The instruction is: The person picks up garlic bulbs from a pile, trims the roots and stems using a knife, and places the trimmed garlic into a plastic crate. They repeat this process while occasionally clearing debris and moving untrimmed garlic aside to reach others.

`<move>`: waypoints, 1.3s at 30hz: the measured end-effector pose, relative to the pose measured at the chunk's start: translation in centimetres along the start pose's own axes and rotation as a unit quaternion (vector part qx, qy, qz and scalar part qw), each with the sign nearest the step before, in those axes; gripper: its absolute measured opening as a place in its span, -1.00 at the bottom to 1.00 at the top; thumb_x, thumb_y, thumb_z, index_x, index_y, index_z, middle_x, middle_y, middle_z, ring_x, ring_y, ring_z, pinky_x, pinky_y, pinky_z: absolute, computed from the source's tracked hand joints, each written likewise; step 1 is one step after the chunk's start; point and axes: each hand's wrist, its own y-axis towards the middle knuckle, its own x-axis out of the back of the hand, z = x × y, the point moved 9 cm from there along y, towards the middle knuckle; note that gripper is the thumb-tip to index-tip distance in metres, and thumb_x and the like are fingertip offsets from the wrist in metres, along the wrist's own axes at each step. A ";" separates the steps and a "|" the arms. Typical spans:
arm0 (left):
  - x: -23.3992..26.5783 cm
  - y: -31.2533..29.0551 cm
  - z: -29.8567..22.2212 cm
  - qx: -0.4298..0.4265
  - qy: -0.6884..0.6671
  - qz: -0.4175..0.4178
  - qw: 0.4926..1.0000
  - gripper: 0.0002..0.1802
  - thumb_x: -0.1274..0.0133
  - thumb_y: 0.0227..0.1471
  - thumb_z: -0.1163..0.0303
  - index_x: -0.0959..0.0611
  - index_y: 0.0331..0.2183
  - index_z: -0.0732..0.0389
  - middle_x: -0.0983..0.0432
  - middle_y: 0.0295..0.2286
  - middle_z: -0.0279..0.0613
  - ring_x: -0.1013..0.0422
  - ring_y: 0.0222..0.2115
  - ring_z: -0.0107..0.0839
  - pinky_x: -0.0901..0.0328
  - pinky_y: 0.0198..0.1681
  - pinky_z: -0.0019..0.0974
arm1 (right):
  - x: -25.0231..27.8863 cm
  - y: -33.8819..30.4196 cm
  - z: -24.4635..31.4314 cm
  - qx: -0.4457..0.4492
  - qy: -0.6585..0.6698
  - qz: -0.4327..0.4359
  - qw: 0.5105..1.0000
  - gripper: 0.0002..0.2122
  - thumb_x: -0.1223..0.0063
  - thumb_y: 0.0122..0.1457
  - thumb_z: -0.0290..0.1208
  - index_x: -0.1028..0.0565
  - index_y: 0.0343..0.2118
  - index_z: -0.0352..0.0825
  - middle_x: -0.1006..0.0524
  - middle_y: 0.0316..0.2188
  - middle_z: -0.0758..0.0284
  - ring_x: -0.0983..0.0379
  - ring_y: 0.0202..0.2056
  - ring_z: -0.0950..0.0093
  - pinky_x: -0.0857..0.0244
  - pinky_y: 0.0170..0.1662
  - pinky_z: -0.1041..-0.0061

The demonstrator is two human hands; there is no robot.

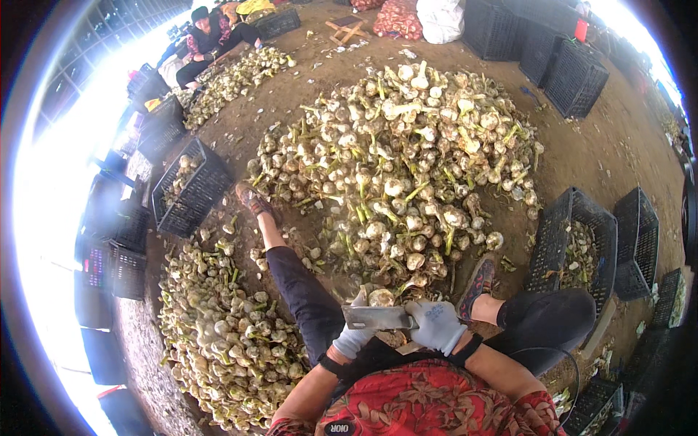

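I sit on the dirt floor with my legs spread around a big pile of garlic bulbs with green stalks point(396, 156). My left hand point(356, 336), in a pale glove, holds one garlic bulb point(380, 296) up by its base. My right hand point(436, 325), also gloved, grips a wide flat metal blade point(376, 317) that lies crosswise just under that bulb. Both hands meet close to my lap, at the near edge of the pile.
A second garlic heap point(225, 334) lies at my left. Black plastic crates stand around: one at left with bulbs point(190, 187), two at right point(574, 243). More stacked crates point(538, 43) are at the back. Another person point(211, 40) sits far left by a heap.
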 end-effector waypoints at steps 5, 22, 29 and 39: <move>-0.2 -0.2 1.4 0.031 -0.096 0.033 0.994 -0.35 0.28 0.27 -0.02 -0.37 -0.04 0.48 -0.46 -0.10 0.12 -0.46 -0.15 0.01 -0.35 0.03 0.03 | -0.4 0.1 0.0 -0.007 0.002 0.016 1.000 -0.79 -0.05 -0.04 -0.30 -0.53 -0.33 -0.24 -0.55 -0.44 0.20 -0.53 -0.37 0.18 -0.40 -0.33 0.24; -17.0 -6.4 -6.6 -0.366 0.721 -0.165 0.565 -0.51 -0.33 -0.28 0.41 -0.48 -0.25 0.28 -0.56 -0.41 -0.17 -0.51 -0.41 -0.44 -0.41 -0.31 -0.36 | 5.9 0.9 -5.2 -0.111 0.096 -0.115 0.983 -0.71 -0.07 -0.05 -0.34 -0.55 -0.24 -0.33 -0.57 -0.47 0.07 -0.56 -0.39 0.16 -0.45 -0.30 0.32; -1.7 -3.5 -5.0 -0.299 0.532 -0.176 0.772 -0.38 -0.36 -0.25 0.35 -0.43 -0.12 0.22 -0.53 -0.38 -0.29 -0.49 -0.38 -0.46 -0.40 -0.34 -0.36 | 5.3 -0.8 5.1 0.073 0.045 -0.121 0.989 -0.87 -0.14 -0.06 -0.34 -0.50 -0.45 -0.24 -0.49 -0.59 0.28 -0.49 -0.54 0.22 -0.36 -0.49 0.32; -13.0 -7.7 -2.9 -0.353 0.788 -0.158 0.479 -0.47 -0.37 -0.30 0.39 -0.51 -0.23 0.29 -0.56 -0.43 -0.35 -0.49 -0.43 -0.53 -0.42 -0.30 -0.35 | 0.3 -0.2 0.3 0.049 -0.026 -0.052 0.997 -0.82 -0.04 0.00 -0.24 -0.50 -0.40 -0.23 -0.54 -0.52 0.23 -0.54 -0.42 0.20 -0.40 -0.38 0.27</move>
